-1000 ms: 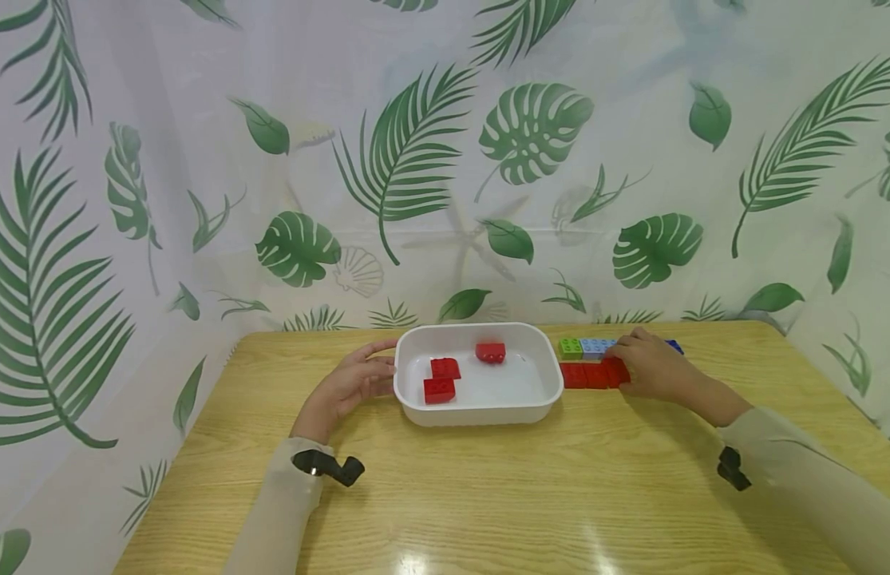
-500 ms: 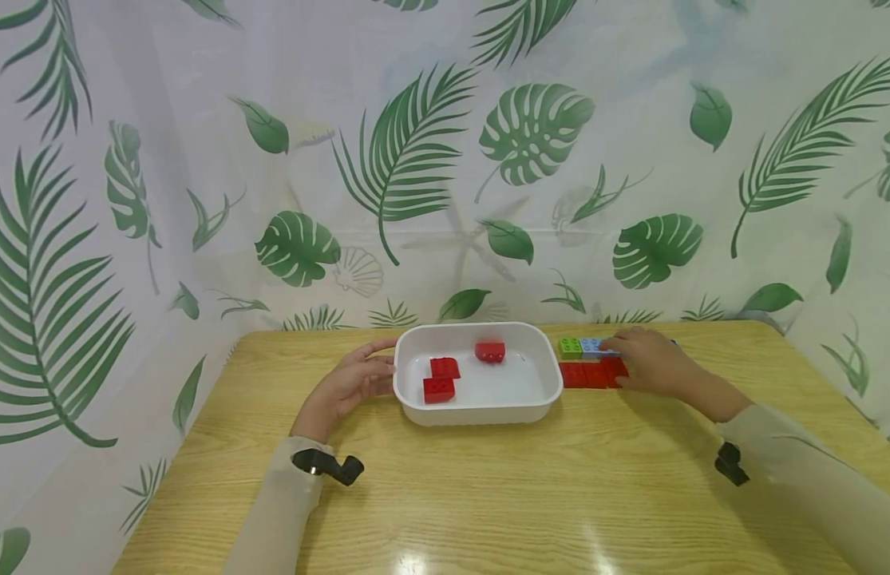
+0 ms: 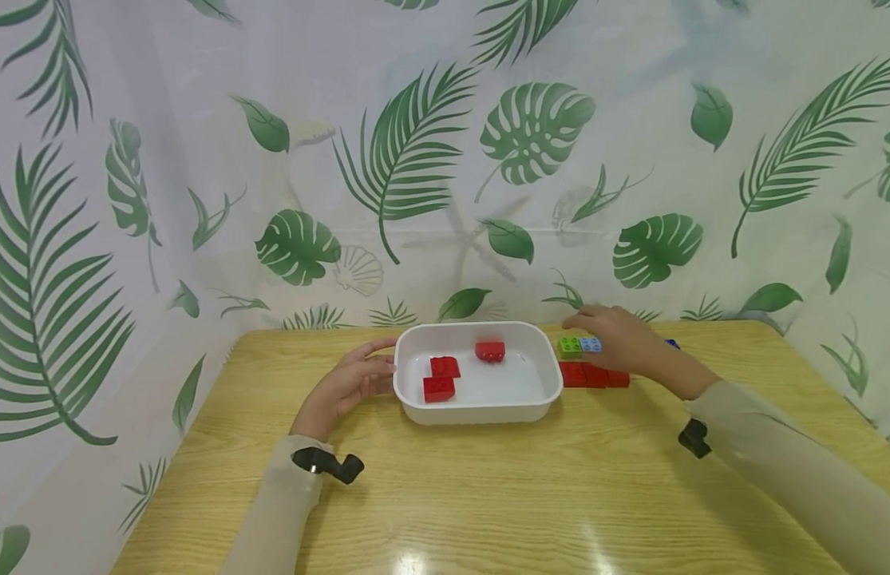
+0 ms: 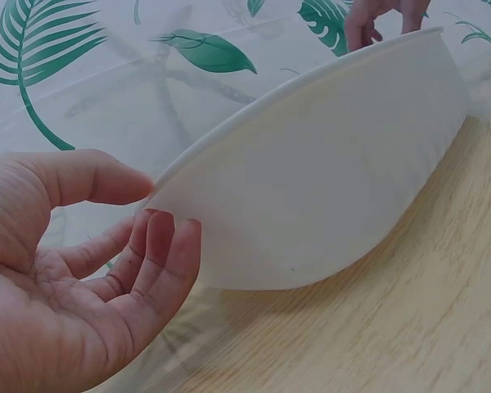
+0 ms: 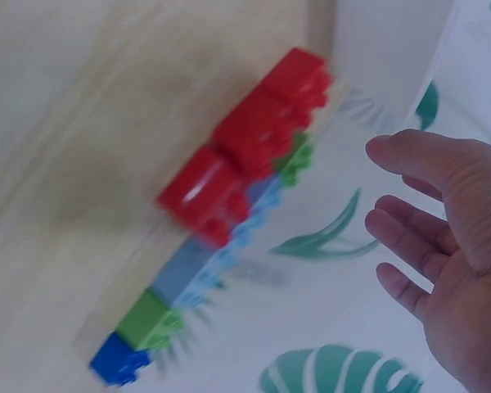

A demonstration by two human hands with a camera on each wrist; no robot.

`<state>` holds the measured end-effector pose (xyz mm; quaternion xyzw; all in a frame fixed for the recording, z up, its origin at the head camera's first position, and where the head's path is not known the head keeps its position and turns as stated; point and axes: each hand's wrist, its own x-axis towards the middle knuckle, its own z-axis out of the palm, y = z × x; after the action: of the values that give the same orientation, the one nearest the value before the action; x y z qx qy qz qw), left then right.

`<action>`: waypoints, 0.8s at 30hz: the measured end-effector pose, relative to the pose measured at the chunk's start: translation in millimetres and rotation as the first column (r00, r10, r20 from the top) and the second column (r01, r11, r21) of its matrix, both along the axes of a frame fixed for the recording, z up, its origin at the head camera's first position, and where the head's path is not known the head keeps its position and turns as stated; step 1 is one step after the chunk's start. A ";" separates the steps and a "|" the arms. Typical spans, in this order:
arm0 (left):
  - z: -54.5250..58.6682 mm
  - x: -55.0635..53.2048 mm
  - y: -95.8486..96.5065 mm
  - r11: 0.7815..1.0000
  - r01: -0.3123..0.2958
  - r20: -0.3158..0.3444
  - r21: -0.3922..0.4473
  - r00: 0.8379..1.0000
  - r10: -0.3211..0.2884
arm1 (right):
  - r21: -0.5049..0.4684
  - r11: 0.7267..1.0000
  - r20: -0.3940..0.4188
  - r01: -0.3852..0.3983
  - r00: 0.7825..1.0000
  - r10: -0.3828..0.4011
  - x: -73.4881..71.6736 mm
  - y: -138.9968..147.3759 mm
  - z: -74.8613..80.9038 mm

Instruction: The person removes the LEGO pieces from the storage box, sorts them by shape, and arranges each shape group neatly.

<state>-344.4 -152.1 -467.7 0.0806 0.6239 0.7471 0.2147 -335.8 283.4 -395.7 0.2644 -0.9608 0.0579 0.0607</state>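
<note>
My left hand is at the left end of a white plastic tub; the thumb tip touches the rim and the relaxed fingertips rest against its outer wall in the left wrist view. My right hand hovers over the bricks right of the tub, fingers loosely spread, holding nothing in the right wrist view. Under it, a back row has a green brick, a light blue brick and a dark blue brick. Red bricks line up in front, one slightly out of line.
Inside the tub lie three red bricks: one near the front, one just behind it, and one tipped over by the back wall. The wood-grain table runs back to a leaf-printed white cloth.
My right hand has let go of the rightmost red brick at the end of the front row and lifted up and to the left. The left hand and tub have stayed put.
</note>
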 end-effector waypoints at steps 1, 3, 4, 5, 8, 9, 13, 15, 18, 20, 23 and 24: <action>0.2 -0.1 -0.1 1.000 0.000 -0.003 0.000 1.000 0.000 | -0.006 1.000 0.002 -0.004 1.000 0.004 -1.1 -5.3 1.5; 0.0 -0.3 -0.1 1.000 0.000 -0.003 0.004 1.000 0.000 | -0.011 1.000 -0.002 -0.021 1.000 0.021 -3.8 -15.7 2.8; 0.1 -0.4 -0.2 1.000 0.001 -0.004 0.004 1.000 -0.001 | -0.017 0.999 -0.009 -0.041 0.999 0.041 -5.2 -20.9 2.7; 0.1 -0.4 -0.1 1.000 0.001 -0.005 0.004 1.000 -0.001 | -0.024 0.997 -0.017 -0.068 0.998 0.067 -6.8 -26.2 2.4; 0.0 -0.3 -0.2 1.000 0.007 -0.007 0.002 1.000 -0.007 | -0.025 0.989 -0.053 -0.147 0.988 0.145 -10.4 -41.9 0.9; -0.1 -0.3 -0.1 1.000 0.009 -0.007 0.002 1.000 -0.009 | -0.018 0.984 -0.069 -0.175 0.982 0.173 -11.4 -47.0 0.2; 0.4 0.0 -0.1 1.000 0.014 -0.010 -0.001 1.000 -0.014 | 0.035 0.967 -0.112 -0.251 0.961 0.253 -13.0 -65.6 -1.8; 1.0 0.3 0.0 1.000 0.012 -0.009 -0.005 1.000 -0.012 | 0.067 0.959 -0.125 -0.276 0.951 0.282 -13.7 -73.4 -3.7; 1.6 0.5 0.1 1.000 0.009 -0.008 -0.010 1.000 -0.009 | 0.116 0.949 -0.130 -0.295 0.942 0.308 -15.2 -84.0 -7.2; 1.2 0.2 0.3 1.000 0.006 -0.007 -0.012 1.000 -0.006 | 0.141 0.945 -0.126 -0.297 0.941 0.314 -15.9 -89.7 -9.8; -0.8 -0.9 -0.2 1.000 0.008 -0.011 -0.014 1.000 -0.008 | 0.163 0.939 -0.111 -0.302 0.941 0.321 -17.1 -96.6 -12.8; -1.6 -1.4 -0.5 1.000 0.005 -0.009 -0.014 1.000 -0.005 | 0.170 0.938 -0.104 -0.301 0.941 0.321 -17.7 -98.6 -13.7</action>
<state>-345.8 -152.6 -469.3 0.0841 0.6297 0.7420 0.2140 -353.4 184.8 -409.4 0.4202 -0.9023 -0.0237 0.0931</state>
